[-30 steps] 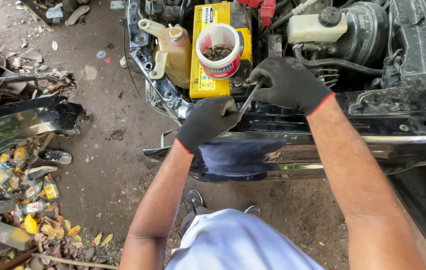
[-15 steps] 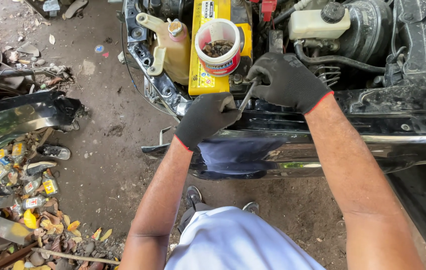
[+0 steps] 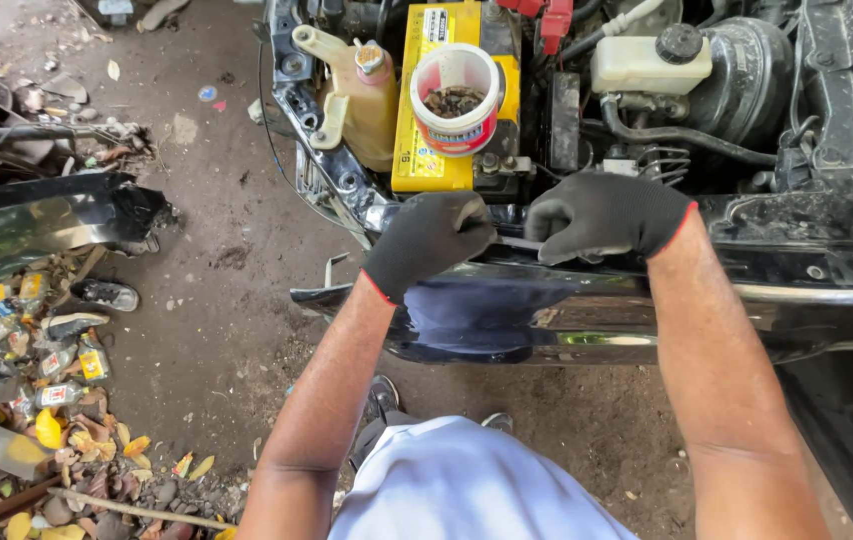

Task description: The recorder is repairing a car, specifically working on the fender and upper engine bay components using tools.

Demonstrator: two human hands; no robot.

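Note:
Both my hands wear black gloves with red cuffs and rest on the top edge of a black car front panel. My left hand is closed around one end of a thin metal tool lying nearly flat along the panel. My right hand grips the tool's other end; most of the tool is hidden under the gloves. Just behind my hands stands a yellow car battery with a small red-and-white tub of rusty small parts on top.
The open engine bay holds a cream coolant bottle, a white fluid reservoir and black hoses. A detached black body panel lies at the left on the dirt floor, beside a heap of crushed packets and litter.
The tool has swung from pointing upward to lying nearly flat. My right hand came down from above onto the panel edge, close to my left hand.

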